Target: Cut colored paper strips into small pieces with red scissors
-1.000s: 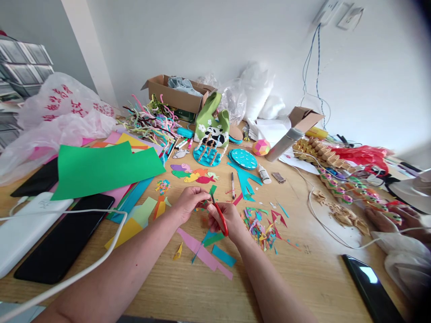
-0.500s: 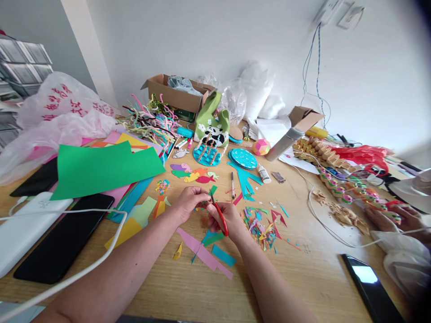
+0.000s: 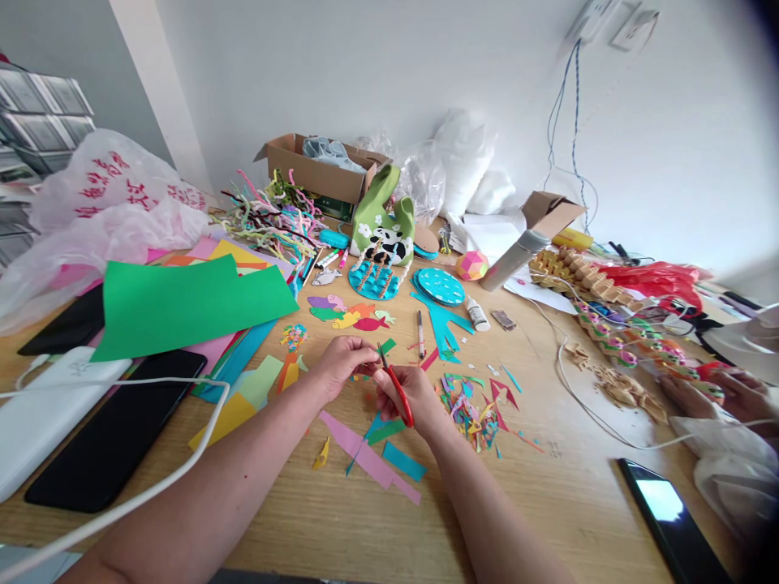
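My right hand [image 3: 405,396] is closed around the red-handled scissors [image 3: 400,389], whose dark blades point up and away. Beside the blades, the fingers of my left hand [image 3: 344,367] are pinched together. A small strip of green paper [image 3: 387,348] shows just past those fingertips, next to the scissor tips; part of it is hidden. Below my hands lie a long pink paper piece [image 3: 365,458] and a blue paper strip [image 3: 405,461]. A heap of colourful paper scraps [image 3: 475,414] is right of my right hand. Beyond my hands rest several cut paper fish [image 3: 350,315].
Green card [image 3: 188,304] tops a paper stack at left, near a black phone [image 3: 115,430] and white power bank [image 3: 54,422]. A pen [image 3: 420,334], glue bottle [image 3: 477,315] and steel flask [image 3: 514,259] stand or lie ahead. Another person's hands [image 3: 724,393] work at right.
The green strip by the scissor tips has tilted and shows more of its length. My hands have hardly moved. The other person's hands at right shifted slightly.
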{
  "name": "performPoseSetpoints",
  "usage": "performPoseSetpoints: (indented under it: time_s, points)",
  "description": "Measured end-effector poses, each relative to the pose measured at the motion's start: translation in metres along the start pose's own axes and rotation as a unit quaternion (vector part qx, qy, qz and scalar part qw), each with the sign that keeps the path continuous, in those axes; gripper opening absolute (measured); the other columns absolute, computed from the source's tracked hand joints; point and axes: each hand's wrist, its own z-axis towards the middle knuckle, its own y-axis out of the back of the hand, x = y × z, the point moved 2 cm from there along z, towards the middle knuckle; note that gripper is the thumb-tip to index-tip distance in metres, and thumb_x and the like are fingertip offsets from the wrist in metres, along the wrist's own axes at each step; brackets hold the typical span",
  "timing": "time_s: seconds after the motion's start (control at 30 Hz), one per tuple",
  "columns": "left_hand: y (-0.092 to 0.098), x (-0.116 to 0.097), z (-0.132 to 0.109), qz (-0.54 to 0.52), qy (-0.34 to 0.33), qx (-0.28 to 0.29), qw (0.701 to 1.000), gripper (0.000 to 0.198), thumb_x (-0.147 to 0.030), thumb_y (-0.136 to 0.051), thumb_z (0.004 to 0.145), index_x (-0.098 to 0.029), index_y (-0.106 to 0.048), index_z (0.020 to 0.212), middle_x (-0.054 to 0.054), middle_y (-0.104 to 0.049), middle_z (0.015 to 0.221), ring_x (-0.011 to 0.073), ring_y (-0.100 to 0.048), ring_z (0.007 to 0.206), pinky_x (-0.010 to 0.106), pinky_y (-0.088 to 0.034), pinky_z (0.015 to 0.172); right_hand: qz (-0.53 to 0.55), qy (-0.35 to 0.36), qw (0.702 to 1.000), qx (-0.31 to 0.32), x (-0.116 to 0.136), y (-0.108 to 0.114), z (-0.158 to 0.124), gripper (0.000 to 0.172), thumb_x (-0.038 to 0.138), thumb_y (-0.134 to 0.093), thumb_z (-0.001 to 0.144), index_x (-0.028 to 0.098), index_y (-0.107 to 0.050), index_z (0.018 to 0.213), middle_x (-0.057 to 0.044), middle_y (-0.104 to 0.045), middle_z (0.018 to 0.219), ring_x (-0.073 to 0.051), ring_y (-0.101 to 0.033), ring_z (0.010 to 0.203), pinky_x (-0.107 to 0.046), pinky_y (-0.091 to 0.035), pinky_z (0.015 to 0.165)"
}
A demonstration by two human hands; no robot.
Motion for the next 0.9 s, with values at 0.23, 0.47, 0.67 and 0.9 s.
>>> performPoseSetpoints:
  time_s: [0.23,0.47,0.67,0.9]
  points:
    - [-0.0012,-0.0027,-0.0022,-0.01,0.001,0.002,1.0,0.012,-0.024,-0.07,0.056,-0.014,-0.064,0.061,0.002,-0.065,0.059,0.0127,-0.059,0.057,0.023,-0.041,0.054,-0.014,-0.002,1.0,0.004,0.0002,0.0007,-0.0003,0.054,0.069,-0.062,0.069,0.017,-0.052,0.058,-0.001,-0.06,0.047,-0.013,-0.056,0.038,-0.02,-0.038,0.035]
    - [-0.0012,-0.002,-0.0021,-0.006,0.007,0.016,1.0,0.015,-0.027,-0.071,0.058,-0.014,-0.064,0.061,0.003,-0.065,0.062,0.012,-0.057,0.056,0.023,-0.04,0.053,-0.005,-0.004,1.0,0.004,-0.0001,0.0003,0.0009,0.055,0.07,-0.062,0.069,0.017,-0.052,0.056,-0.001,-0.058,0.045,-0.013,-0.056,0.037,-0.021,-0.039,0.036]
    - [-0.0007,-0.0013,-0.0015,0.0,0.013,0.009,1.0,0.014,-0.023,-0.073,0.055,-0.015,-0.064,0.062,0.001,-0.064,0.061,0.0107,-0.056,0.055,0.022,-0.038,0.052,-0.001,-0.002,1.0,0.003,0.0003,0.0004,0.0006,0.054,0.069,-0.062,0.069,0.017,-0.052,0.059,-0.001,-0.061,0.048,-0.013,-0.057,0.038,-0.02,-0.04,0.036]
    - [-0.0009,-0.0016,-0.0011,0.007,0.011,0.012,1.0,0.014,-0.022,-0.073,0.055,-0.014,-0.064,0.062,0.001,-0.063,0.059,0.0105,-0.055,0.054,0.023,-0.039,0.053,-0.007,0.002,1.0,0.008,-0.0008,0.0005,0.0005,0.053,0.069,-0.061,0.071,0.017,-0.053,0.058,-0.002,-0.061,0.049,-0.013,-0.057,0.039,-0.021,-0.041,0.037]
